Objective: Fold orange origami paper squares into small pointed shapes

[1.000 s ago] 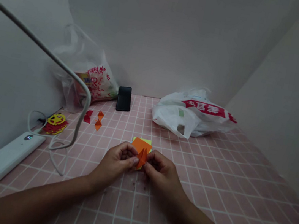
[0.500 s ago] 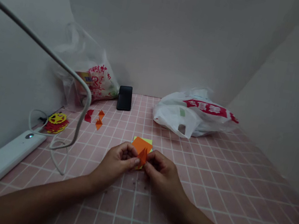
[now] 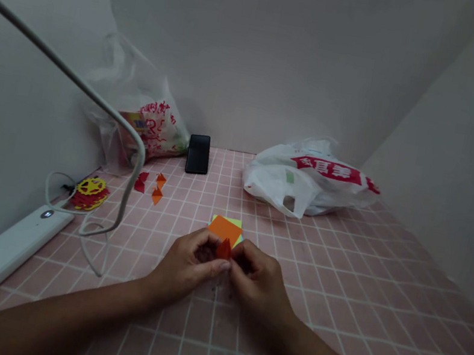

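A small folded piece of orange paper is pinched between both hands, its pointed tips facing up. My left hand grips its left side, thumb stretched across the lower edge. On the right side, the thumb and fingers of my right hand close on the same paper. Just beyond the fingers lies a flat orange sheet on top of a yellow-green sheet. The hands cover the near part of these sheets.
Folded orange pieces and a red piece lie far left. A black phone sits between two plastic bags. Left are yellow and red cutouts, a white power bank and a looping cable.
The folded orange paper has turned in my fingers and shows less of itself. My left thumb has slid right along its lower edge, close to my right thumb.
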Action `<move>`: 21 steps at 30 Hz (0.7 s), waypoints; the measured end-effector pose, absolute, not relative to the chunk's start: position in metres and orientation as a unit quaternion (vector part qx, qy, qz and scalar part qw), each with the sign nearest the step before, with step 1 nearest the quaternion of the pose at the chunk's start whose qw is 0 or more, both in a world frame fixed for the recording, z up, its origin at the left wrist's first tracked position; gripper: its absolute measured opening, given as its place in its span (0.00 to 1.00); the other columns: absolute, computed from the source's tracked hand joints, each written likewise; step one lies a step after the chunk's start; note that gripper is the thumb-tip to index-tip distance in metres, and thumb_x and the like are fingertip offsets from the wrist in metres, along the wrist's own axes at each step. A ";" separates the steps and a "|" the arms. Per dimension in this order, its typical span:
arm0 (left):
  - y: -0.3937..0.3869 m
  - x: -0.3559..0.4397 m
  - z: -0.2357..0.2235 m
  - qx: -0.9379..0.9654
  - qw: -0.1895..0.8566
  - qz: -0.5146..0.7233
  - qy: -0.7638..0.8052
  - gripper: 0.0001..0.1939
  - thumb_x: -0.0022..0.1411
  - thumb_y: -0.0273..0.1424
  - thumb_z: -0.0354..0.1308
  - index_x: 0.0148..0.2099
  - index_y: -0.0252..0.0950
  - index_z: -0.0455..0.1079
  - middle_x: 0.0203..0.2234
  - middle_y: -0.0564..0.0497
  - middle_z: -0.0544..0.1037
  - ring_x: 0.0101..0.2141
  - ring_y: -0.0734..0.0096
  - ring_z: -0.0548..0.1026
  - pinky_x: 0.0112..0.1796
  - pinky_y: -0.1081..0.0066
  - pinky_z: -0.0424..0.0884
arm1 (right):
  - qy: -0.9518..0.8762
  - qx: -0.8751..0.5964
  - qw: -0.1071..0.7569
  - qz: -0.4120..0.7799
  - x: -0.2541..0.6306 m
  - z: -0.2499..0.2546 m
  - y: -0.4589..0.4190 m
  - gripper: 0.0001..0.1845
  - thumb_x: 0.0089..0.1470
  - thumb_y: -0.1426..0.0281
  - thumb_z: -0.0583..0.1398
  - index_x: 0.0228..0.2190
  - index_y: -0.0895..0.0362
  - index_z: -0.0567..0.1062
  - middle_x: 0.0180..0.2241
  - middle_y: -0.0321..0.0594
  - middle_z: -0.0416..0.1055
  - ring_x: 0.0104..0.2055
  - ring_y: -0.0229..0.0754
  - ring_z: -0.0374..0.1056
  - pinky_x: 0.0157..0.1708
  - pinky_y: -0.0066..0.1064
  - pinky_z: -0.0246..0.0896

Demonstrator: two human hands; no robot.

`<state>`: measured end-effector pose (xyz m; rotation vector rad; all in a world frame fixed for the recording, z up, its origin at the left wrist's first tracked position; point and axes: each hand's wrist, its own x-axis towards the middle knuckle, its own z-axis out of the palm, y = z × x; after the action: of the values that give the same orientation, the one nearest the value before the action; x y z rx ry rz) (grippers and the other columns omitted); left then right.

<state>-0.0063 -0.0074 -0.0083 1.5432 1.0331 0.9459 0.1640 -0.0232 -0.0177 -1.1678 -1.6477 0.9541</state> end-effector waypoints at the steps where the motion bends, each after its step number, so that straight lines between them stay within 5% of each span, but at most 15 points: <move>1: -0.008 -0.006 -0.008 0.652 0.493 0.386 0.428 0.10 0.55 0.34 0.65 0.38 0.35 0.71 0.32 0.50 0.75 0.33 0.67 0.72 0.35 0.68 0.69 | -0.670 -0.469 0.436 0.376 0.164 -0.018 -0.024 0.05 0.54 0.75 0.57 0.26 0.57 0.70 0.23 0.33 0.66 0.26 0.36 0.61 0.26 0.28 0.54; 15: -0.010 -0.004 -0.011 0.607 0.521 0.430 0.419 0.09 0.59 0.29 0.61 0.42 0.35 0.68 0.36 0.47 0.77 0.36 0.67 0.78 0.39 0.64 0.76 | -0.684 -0.461 0.460 0.328 0.164 -0.015 -0.024 0.06 0.56 0.75 0.58 0.28 0.56 0.72 0.25 0.35 0.71 0.27 0.38 0.66 0.29 0.29 0.58; 21: -0.013 -0.007 -0.008 0.687 0.408 0.449 0.400 0.08 0.61 0.26 0.60 0.44 0.36 0.69 0.38 0.48 0.76 0.38 0.68 0.78 0.42 0.66 0.77 | -0.682 -0.435 0.494 0.318 0.163 -0.018 -0.028 0.06 0.58 0.76 0.57 0.30 0.56 0.72 0.27 0.36 0.70 0.28 0.38 0.67 0.30 0.30 0.61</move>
<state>-0.0071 -0.0130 -0.0078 1.7309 1.0088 1.1303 0.1634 -0.0279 -0.0184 -1.0553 -1.6529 0.7717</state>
